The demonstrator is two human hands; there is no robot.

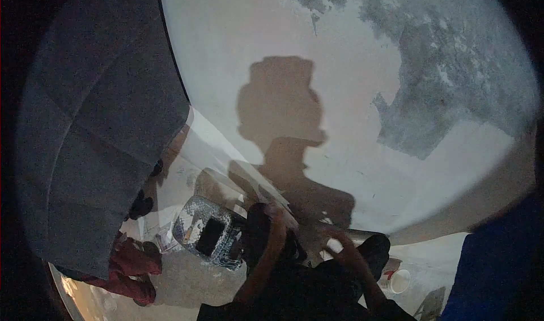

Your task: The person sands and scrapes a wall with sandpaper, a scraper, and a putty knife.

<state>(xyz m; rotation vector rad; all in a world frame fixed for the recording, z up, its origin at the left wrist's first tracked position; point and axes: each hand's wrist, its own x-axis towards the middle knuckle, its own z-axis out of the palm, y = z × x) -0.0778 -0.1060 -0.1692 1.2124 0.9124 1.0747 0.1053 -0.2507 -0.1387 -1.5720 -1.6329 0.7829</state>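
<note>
My left hand (276,214) is beside my dark-clothed knee, low against the wall; its fingers are dim and blurred. To the right, my right hand (339,248) hangs over my lap with its fingers bent around a small bright white patch (335,245), and I cannot tell if this is a held thing. In front of both hands rises a pale wall (351,94) with a rough grey patch (428,88) at the upper right. A head-and-shoulders shadow falls across its middle.
Left of my knee stands a speckled container (192,213) with a dark rectangle (210,236) on it. A white bucket (400,281) is at the lower right, near a blue surface (493,258). A person in maroon trousers (133,267) is beyond a dark grey panel (107,94).
</note>
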